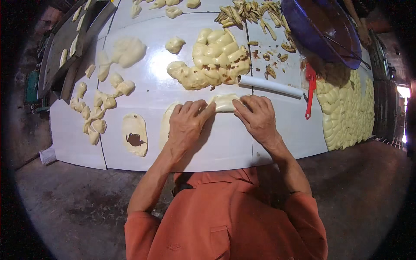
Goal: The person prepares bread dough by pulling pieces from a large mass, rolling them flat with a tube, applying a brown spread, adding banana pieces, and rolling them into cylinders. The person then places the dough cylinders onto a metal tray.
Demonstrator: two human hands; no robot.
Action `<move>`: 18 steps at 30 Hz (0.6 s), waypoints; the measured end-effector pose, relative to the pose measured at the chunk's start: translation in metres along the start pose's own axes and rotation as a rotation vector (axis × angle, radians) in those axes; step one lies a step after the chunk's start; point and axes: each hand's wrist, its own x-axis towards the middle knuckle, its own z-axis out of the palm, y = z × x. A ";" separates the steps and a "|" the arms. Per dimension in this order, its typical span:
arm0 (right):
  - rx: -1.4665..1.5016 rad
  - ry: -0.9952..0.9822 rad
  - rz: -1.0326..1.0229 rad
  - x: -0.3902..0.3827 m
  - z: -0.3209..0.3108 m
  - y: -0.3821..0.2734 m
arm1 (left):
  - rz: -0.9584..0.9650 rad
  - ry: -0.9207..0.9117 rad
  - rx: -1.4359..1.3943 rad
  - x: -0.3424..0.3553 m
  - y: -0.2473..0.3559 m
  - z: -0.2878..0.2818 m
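A pale, rolled piece of dough point(225, 103) lies across the white tabletop, gripped at its two ends. My left hand point(189, 123) pinches its left end between thumb and fingers. At the right end, my right hand point(259, 118) closes on it with curled fingers. Partly hidden behind my left hand is a flat piece of dough point(165, 125). Farther left, a flat oval of dough point(135, 122) carries a dark brown smear of filling point(135, 139). Beyond my right hand lies a white rolling pin point(271, 86), its left end close to a large heap of dough point(216, 58).
Loose dough lumps point(99, 104) spread over the left side, near a metal tray point(65, 47). Peeled banana-like strips point(247, 12) are piled at the back. A blue basin point(323, 30) with brown contents, a red-handled tool point(310, 86) and packed dough pieces point(346, 112) occupy the right.
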 end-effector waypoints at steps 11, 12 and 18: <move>-0.006 0.009 0.022 0.007 0.002 0.002 | -0.103 0.038 -0.066 0.018 -0.002 0.001; 0.015 0.003 -0.034 0.005 0.000 -0.002 | -0.103 0.036 -0.066 0.019 0.001 0.000; -0.022 -0.013 0.016 0.019 0.003 0.003 | -0.178 0.002 -0.024 0.035 0.004 0.005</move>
